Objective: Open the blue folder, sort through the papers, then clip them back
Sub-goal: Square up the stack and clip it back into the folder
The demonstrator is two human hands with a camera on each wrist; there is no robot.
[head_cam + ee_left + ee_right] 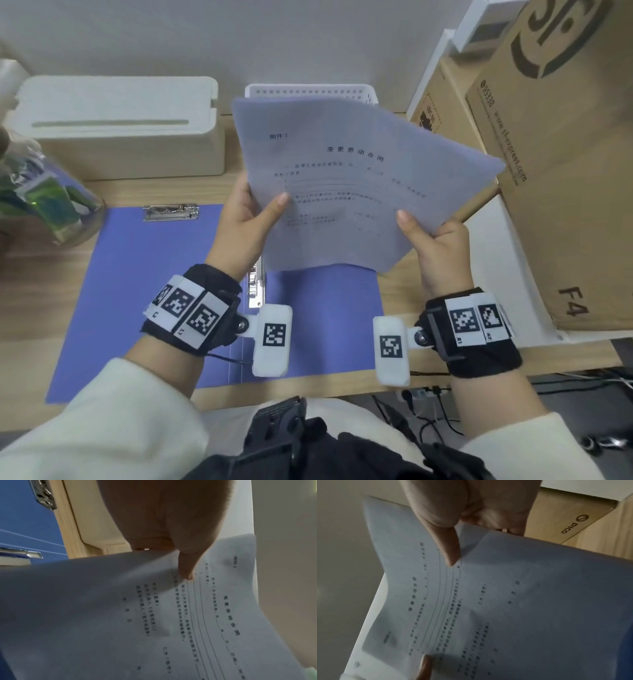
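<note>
The blue folder (144, 291) lies open and flat on the wooden desk, with a metal clip (170, 212) at the top of its left half and a second clip (256, 284) along the spine. Above it I hold a stack of printed papers (349, 185), lifted and tilted. My left hand (246, 219) pinches the stack's left edge, thumb on the printed face. My right hand (435, 243) pinches the lower right edge, thumb on top. In the left wrist view the thumb (187, 566) presses the papers (154, 615). In the right wrist view the thumb (450, 550) presses the papers (488, 601).
A white box with a slot (116, 123) stands at the back left, and a white perforated basket (311, 92) sits behind the papers. A clear jar (41, 192) stands at the left. Cardboard boxes (555, 154) are stacked on the right. The desk's front edge (308, 394) is near my body.
</note>
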